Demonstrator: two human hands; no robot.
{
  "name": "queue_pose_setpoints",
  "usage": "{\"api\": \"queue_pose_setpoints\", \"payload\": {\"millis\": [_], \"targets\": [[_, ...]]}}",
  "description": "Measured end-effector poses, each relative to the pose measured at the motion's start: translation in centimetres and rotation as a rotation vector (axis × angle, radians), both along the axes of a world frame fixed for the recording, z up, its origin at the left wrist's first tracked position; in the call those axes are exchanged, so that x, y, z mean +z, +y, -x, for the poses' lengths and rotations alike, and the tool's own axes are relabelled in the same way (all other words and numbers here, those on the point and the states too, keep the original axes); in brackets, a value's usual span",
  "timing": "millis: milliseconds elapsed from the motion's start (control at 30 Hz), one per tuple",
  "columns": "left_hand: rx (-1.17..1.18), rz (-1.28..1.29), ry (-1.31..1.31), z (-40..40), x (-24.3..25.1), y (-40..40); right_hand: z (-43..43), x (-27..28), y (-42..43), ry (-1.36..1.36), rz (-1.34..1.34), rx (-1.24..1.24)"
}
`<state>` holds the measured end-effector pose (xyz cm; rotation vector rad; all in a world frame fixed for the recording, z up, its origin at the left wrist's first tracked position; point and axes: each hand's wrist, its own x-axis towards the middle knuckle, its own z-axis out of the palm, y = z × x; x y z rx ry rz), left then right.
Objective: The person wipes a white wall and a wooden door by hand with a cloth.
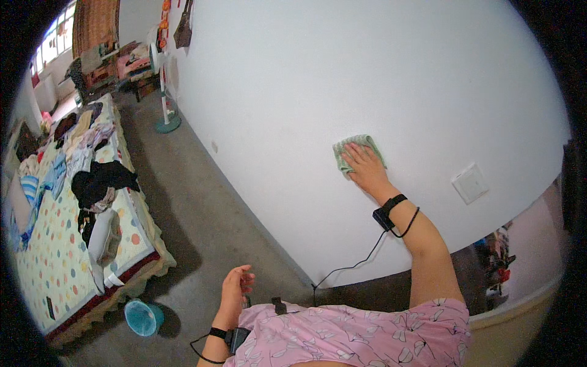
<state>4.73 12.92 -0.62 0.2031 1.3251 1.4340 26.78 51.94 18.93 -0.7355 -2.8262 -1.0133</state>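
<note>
A folded green patterned cloth lies flat against the white wall, pressed there under my right hand, whose fingers are spread over it. To the right of that hand a white wall switch is mounted. My left hand hangs low beside my body, fingers loosely curled, with nothing seen in it. Each wrist wears a black strap with a small box, and a black cable runs down from the right one.
A teal bucket stands on the grey floor by a bed strewn with clothes. Farther off, a standing fan is near the wall, and a wooden seat with cloths stands beyond. A small socket sits low on the wall.
</note>
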Motion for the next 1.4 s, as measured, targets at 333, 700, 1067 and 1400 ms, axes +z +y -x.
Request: {"api": "queue_pose_setpoints", "payload": {"millis": [333, 700, 1067, 1400], "targets": [[-0.081, -0.075, -0.036, 1.8, -0.8, 3.1, -1.7, 20.3, -0.6, 0.264, -0.718, -0.313], [-0.110, -0.045, -0.059, 2.8, -2.1, 4.1, -1.8, 30.7, 3.2, 0.625, -1.093, -0.314], [-0.142, -0.037, -0.084, 2.7, -2.5, 3.7, 4.8, 21.9, 4.4, 0.299, -0.742, -0.220], [-0.133, -0.003, -0.054, 3.2, -2.0, 1.8, 5.0, 8.4, 2.5, -0.015, -0.223, -0.144]]}}
